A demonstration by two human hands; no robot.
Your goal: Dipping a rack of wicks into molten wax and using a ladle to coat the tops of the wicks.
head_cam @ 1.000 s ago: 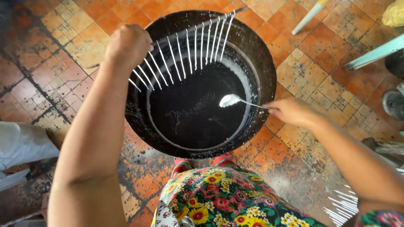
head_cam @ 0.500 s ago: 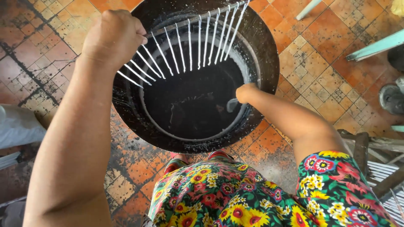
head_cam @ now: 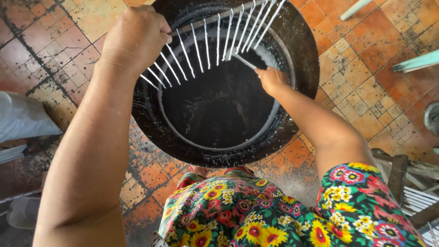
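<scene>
A big round black vat (head_cam: 302, 68) stands on the tiled floor, its dark inside smeared with white along the wall. My left hand (head_cam: 137, 39) is closed on the end of a bar (head_cam: 215, 18) from which several thin white-coated sticks (head_cam: 196, 43) hang in a row over the vat. My right hand (head_cam: 270, 80) grips the handle of a metal spoon (head_cam: 244, 61), whose bowl end reaches up among the right-hand sticks and is hidden behind them.
Orange and brown stained floor tiles (head_cam: 356, 91) surround the vat. A grey sack-like thing (head_cam: 23, 116) lies at the left. Pale blue furniture legs (head_cam: 418, 61) stand at the upper right, and a wooden frame with white sticks (head_cam: 420, 196) sits at the lower right.
My right hand came in from the vat's right rim, dipped the spoon low inside, then lifted it up to the hanging sticks. The bar stayed over the vat.
</scene>
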